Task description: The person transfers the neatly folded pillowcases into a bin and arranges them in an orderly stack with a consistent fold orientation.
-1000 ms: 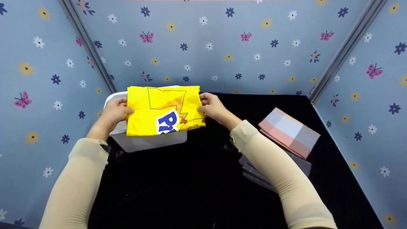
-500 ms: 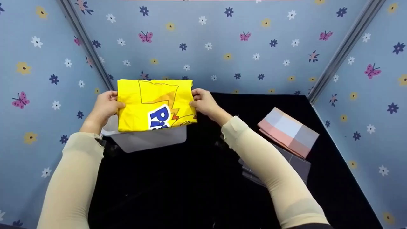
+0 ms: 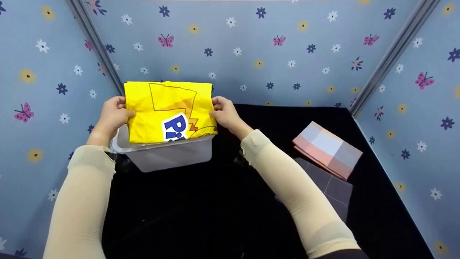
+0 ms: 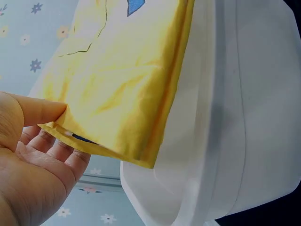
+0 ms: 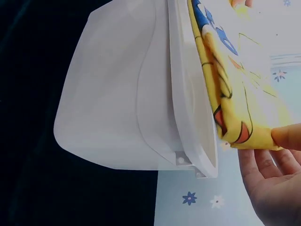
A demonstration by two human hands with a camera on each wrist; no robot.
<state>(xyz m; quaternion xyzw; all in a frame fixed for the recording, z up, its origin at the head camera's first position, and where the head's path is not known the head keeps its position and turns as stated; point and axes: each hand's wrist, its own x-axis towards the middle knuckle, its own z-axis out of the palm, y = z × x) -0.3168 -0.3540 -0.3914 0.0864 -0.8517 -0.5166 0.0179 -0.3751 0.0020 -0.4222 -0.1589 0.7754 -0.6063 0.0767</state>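
My left grip point(image 3: 111, 117) pinches nine-o'clock edge of yellow cloth point(image 3: 167, 112), right grip point(image 3: 227, 115) three-o'clock edge; cloth at ten o'clock, over white bin point(image 3: 172, 156). Folds may sag open: I hold sides only.

Both arms are stretched out in front of the body. The left arm point(image 3: 81, 201) runs nearly straight ahead, while the right arm point(image 3: 294, 194) slants across toward the left. Close-fitting cream sleeves point(image 3: 81, 219) cover the forearms and end in crinkled cuffs point(image 3: 91, 156), leaving the wrists point(image 3: 100, 138) bare. The left hand point(image 3: 112, 113) and the right hand point(image 3: 226, 113) are level with each other, a gap between them, palms inward. Each is set in a pinch: the left thumb point(image 4: 44, 110) lies straight along the near side, its fingers point(image 4: 61, 150) bent behind, tips hidden. The right thumb point(image 5: 288, 136) matches it, with the fingers point(image 5: 265, 165) side by side opposite.
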